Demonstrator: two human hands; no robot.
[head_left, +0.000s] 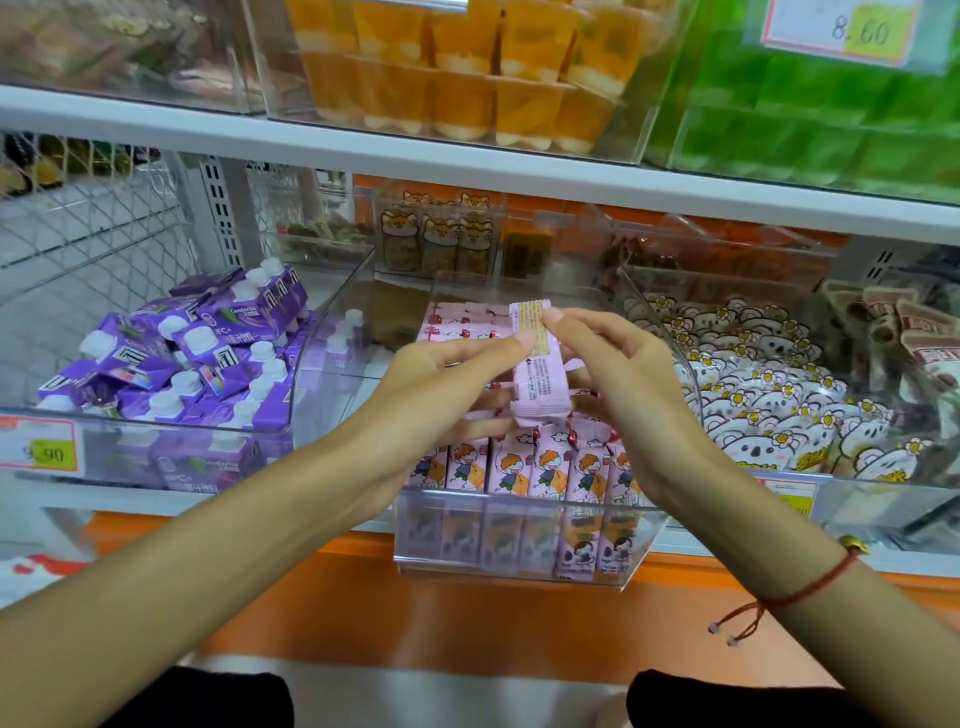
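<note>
A pink snack packet (537, 374) stands upright above a clear plastic bin (519, 561) full of the same pink cartoon-printed packets (524, 467). My left hand (447, 395) holds the packet from the left, fingers against its side and thumb near its upper part. My right hand (608, 384) pinches the packet's top right edge between thumb and forefinger. The packet's printed back faces me. A red string bracelet (810, 592) sits on my right wrist.
Purple drink cartons (197, 358) fill a clear bin to the left, with a price tag (41, 452) in front. White bear-print packets (769, 395) lie in the bin on the right. Orange jelly cups (467, 78) and green packs (831, 135) sit on the shelf above.
</note>
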